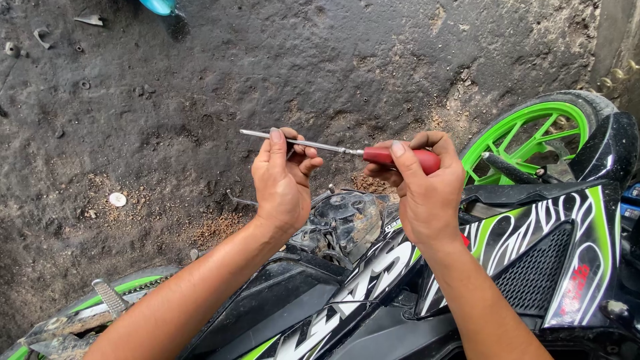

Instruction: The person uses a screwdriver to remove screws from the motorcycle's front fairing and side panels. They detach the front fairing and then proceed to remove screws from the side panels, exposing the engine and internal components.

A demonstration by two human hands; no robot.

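Above the black-and-green motorcycle [373, 293] lying on the dirt floor [167, 120], the left hand [283, 177] pinches the thin steel shaft [307, 143] of a red-handled screwdriver [400, 157], steadying it level, while the right hand [427, 193] is closed round the handle. No containers are visible; a green-spoked wheel [527, 137] sits right.

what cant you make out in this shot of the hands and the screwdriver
- Screwdriver handle, head view: mostly wrapped by the right hand, so its full shape is hidden.
- Shaft middle: covered by the left hand fingers; whether they hold anything else cannot be told.
- Tip type: too small to tell.
- Motorcycle: cut off by the bottom and right edges.
- Green wheel: lower part hidden behind the bodywork.
- Blue object: cut off by the top edge.
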